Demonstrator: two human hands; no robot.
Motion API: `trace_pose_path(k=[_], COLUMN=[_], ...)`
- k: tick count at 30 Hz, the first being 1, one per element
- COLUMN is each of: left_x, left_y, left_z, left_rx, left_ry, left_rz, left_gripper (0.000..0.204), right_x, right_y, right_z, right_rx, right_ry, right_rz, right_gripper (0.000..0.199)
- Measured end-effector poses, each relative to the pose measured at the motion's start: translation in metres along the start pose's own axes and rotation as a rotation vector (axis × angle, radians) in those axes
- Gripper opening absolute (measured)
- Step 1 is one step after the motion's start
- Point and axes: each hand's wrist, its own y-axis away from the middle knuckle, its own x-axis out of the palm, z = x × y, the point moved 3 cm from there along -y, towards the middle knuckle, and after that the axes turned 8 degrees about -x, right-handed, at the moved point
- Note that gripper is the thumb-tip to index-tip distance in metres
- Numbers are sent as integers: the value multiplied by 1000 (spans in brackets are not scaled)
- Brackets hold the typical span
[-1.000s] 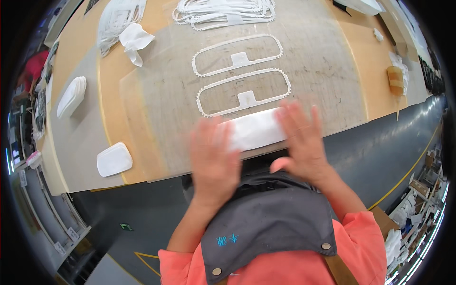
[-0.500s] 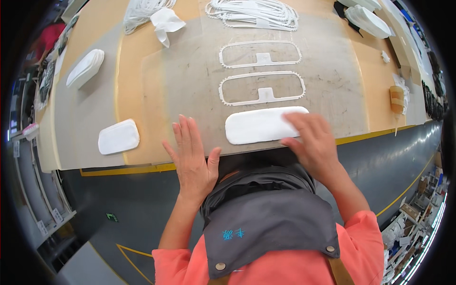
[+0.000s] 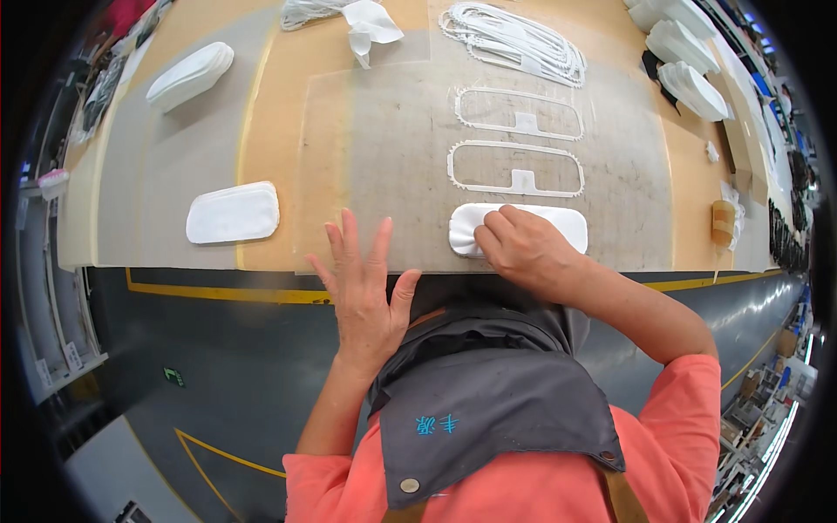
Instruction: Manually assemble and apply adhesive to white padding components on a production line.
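Observation:
A white oblong pad with rounded ends (image 3: 567,225) lies flat at the table's front edge. My right hand (image 3: 527,248) is over its left half, fingers curled together and pinching at the pad's top surface, which puckers slightly to the left of them. The fingertips are mostly hidden under the hand. To the left, my left hand (image 3: 366,292) is held at the table edge with fingers spread and nothing in it. Beyond the pad lie two flat white oblong frames with toothed ends and a center tab, the nearer frame (image 3: 523,181) and the farther frame (image 3: 526,124).
A pile of similar white frames (image 3: 514,44) lies at the back. White pads sit in a near-left stack (image 3: 233,213) and a far-left stack (image 3: 192,76). More white stacks (image 3: 693,90) stand at the right, by a tan roll (image 3: 723,222). A crumpled white cloth (image 3: 370,30) lies at the back.
My right hand has moved left from the pad's right end to its left half, its fingers now drawn together. My left hand stays spread. The whole view has shifted slightly.

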Motion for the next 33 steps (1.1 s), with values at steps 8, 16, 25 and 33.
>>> trace_pose_path(k=[8,16,25,33], left_x=[14,41,60,52], left_y=[4,1,-6,-10], left_z=[-6,-30,-69,-89], left_rx=[85,242,488,529], left_ry=[4,-67,-202,-162], left_rz=[36,101,161,368], left_gripper=[48,42,70,80], right_x=[2,7,-60,-44], right_y=[17,87,238,247], right_z=[-21,-49,-90,-72], right_rx=[182,626,727,955], right_ry=[-395,-1008,-1042,-737], right_rz=[-215,-687,-1681,-1439], right_gripper=[14,20,45,22])
